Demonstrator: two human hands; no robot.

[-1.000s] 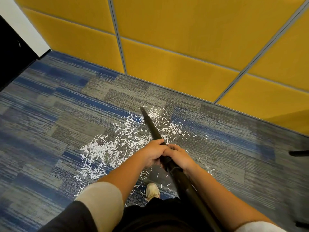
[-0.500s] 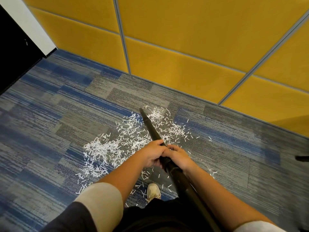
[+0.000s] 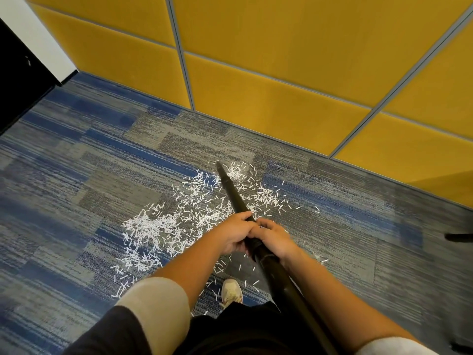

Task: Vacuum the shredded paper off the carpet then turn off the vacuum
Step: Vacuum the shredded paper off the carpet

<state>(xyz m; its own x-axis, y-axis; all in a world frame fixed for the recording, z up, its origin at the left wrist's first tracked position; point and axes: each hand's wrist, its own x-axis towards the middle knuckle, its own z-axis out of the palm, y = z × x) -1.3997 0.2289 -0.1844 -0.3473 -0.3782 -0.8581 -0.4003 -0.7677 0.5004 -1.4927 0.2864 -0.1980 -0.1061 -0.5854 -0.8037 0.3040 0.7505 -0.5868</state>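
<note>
Early stage: both hands, left and right, grasp the wand, nozzle at the far edge of paper still strewn across the carpet; switch-off pending

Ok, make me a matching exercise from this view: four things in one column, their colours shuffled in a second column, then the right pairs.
Things:
1. vacuum tube
2. shredded paper
3. wall panels
4. carpet

Colours:
A. yellow
B. blue and grey
C. black
D. white

Pairs: 1-C, 2-D, 3-A, 4-B
</note>
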